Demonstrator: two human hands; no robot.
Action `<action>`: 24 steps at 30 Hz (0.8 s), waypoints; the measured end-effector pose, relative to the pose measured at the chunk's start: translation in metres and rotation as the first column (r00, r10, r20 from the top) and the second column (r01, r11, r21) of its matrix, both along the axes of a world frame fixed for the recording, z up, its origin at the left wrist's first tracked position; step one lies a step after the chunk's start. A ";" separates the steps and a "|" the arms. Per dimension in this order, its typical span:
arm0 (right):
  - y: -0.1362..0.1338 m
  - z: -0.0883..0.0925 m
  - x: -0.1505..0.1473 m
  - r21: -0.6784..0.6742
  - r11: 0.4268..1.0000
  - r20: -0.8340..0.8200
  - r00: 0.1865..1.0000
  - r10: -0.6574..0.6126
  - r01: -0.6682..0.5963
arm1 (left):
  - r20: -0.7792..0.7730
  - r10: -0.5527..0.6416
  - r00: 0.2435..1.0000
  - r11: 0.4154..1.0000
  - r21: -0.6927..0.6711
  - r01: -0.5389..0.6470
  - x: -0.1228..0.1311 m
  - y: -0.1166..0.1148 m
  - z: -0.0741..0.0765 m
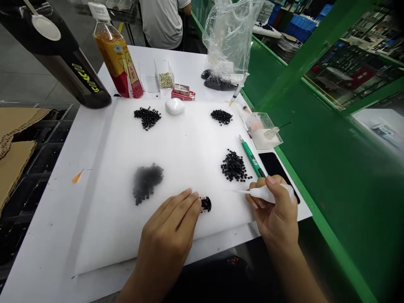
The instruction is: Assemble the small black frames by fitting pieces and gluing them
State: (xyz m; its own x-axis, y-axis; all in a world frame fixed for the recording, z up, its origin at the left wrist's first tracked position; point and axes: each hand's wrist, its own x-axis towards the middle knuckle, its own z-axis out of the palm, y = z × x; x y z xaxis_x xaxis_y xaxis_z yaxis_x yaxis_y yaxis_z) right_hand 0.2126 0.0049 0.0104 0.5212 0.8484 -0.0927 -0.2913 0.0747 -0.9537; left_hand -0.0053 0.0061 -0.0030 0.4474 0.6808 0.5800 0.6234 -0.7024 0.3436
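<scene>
**Left hand (167, 229) at black pieces, right hand (274, 210) gripping a white applicator (260, 193)**

The left hand's fingers lie together, their tips touching or just beside a small cluster of black pieces (205, 204); from this angle I can't tell whether they hold any. The right hand is curled closed around the applicator, its thin tip pointing left over the white foam sheet (104, 202). Farther off lie larger heaps of black pieces (234, 166), a green craft knife (251, 155) and a black phone (274, 165).
</scene>
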 end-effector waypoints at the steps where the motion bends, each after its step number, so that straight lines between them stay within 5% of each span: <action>1: 0.001 -0.002 -0.002 0.002 1.000 0.011 1.000 0.010 -0.010 | -0.002 0.010 1.000 1.000 -0.008 -0.010 0.000 -0.001 0.000; 7: 0.003 -0.003 -0.006 -0.056 0.998 0.101 0.995 -0.022 0.028 | 0.006 -0.078 0.997 0.989 -0.122 0.078 -0.010 0.003 0.002; 24: -0.006 -0.012 -0.007 -0.103 0.991 0.215 0.974 -0.064 0.088 | 0.066 0.026 0.997 0.996 -0.085 -0.021 0.004 0.001 0.001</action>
